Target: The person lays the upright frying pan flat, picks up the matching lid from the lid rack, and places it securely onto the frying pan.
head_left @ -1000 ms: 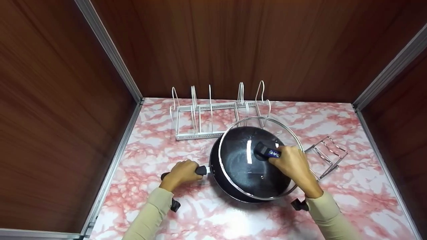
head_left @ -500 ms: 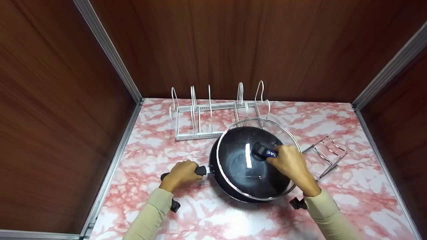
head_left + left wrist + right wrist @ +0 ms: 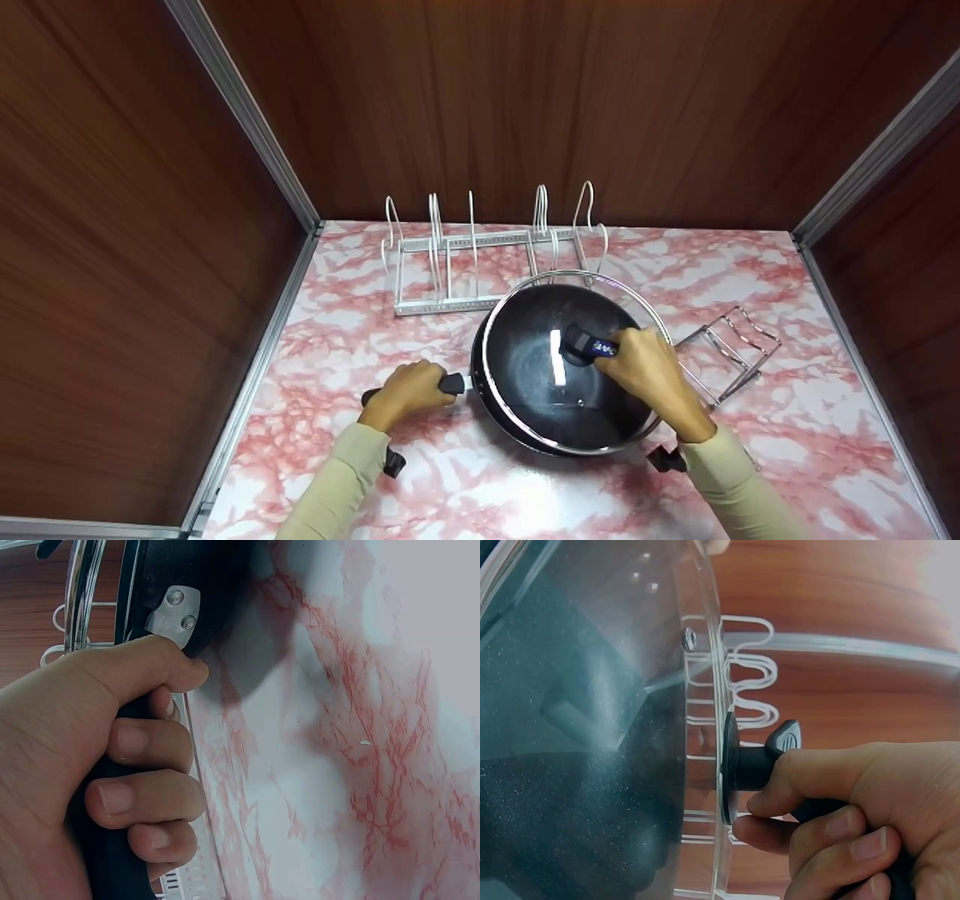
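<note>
My left hand [image 3: 411, 390] grips the black handle [image 3: 452, 384] of a deep black frying pan [image 3: 495, 416], fingers wrapped round it in the left wrist view. Over the pan is a clear glass lid [image 3: 525, 360] with a metal rim, offset slightly to the right. My right hand [image 3: 649, 367] holds the lid by its black knob handle [image 3: 585, 343], fingers curled around it in the right wrist view. Through the glass shows the dark pan interior. In the left wrist view the lid's shiny rim [image 3: 79, 592] stands beside the pan's edge with a gap between them.
Behind the pan stands a white wire rack [image 3: 442, 306] with upright loops. A chrome wire stand [image 3: 742, 371] sits to the right, partly behind the lid and right hand. Brown wood-grain panels [image 3: 480, 112] enclose the pink-and-white marbled tabletop [image 3: 337, 300] at back and sides.
My right hand has brought the lid a little to the left and toward me, so it covers more of the pan. The left hand and pan stay put.
</note>
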A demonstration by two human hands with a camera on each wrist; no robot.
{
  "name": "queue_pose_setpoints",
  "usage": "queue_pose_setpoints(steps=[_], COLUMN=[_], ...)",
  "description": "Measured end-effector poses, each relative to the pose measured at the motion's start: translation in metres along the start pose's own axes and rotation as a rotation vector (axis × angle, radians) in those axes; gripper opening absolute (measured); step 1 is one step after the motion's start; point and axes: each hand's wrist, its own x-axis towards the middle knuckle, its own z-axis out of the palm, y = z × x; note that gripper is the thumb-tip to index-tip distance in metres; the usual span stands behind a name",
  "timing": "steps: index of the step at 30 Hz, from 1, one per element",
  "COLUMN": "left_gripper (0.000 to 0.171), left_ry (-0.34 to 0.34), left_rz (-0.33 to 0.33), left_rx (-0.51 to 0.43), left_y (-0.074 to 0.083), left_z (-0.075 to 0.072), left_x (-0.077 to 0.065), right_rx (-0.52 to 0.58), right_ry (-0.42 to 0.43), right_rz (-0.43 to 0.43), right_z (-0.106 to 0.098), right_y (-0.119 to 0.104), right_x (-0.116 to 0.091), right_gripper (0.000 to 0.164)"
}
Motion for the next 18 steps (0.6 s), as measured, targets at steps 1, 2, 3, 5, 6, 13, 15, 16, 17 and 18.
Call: queue_pose_setpoints(steps=[1,2,3,5,6,13,15,16,17,18], left_gripper=[0.028,0.028,0.028,0.028,0.028,0.027,0.027,0.027,0.027,0.028], left_ry=[0.001,0.0,0.001,0.0,-0.002,-0.001,0.001,0.001,0.001,0.001], left_rz=[-0.001,-0.003,-0.005,-0.011,-0.015,-0.022,-0.021,-0.02,-0.018,-0.018], left_rx=[-0.001,-0.002,-0.004,-0.008,-0.009,-0.015,-0.016,-0.015,-0.016,-0.016], left_y=[0.0002,0.0004,0.0006,0.0009,0.0011,0.0009,0.0008,0.0007,0.0007,0.0008], left_z=[0.0,-0.0001,-0.0002,-0.0007,-0.001,-0.0004,-0.0003,-0.0002,-0.0003,-0.0003], left_x=[-0.0001,-0.0001,-0.0001,-0.0001,0.0,-0.0002,-0.0002,-0.0001,-0.0001,-0.0001], right_rx=[0.002,0.003,0.002,0.001,0.0,-0.006,-0.006,-0.006,-0.007,-0.01], right_ry=[-0.005,-0.008,-0.014,-0.022,-0.024,-0.027,-0.029,-0.031,-0.033,-0.032], right_rz=[0.004,0.008,0.01,0.011,0.009,-0.006,-0.006,-0.003,-0.003,-0.003], right_z=[0.0002,0.0004,0.0006,0.0012,0.0014,0.0042,0.005,0.0053,0.0055,0.0058], right_y=[-0.0002,-0.0003,-0.0003,-0.0008,-0.001,-0.0025,-0.003,-0.0031,-0.0035,-0.0037], right_x=[-0.0001,-0.0002,-0.0003,-0.0005,-0.0005,-0.0009,-0.0009,-0.001,-0.0011,-0.0012], right_gripper=[0.019,0.019,0.019,0.02,0.02,0.023,0.022,0.022,0.022,0.022])
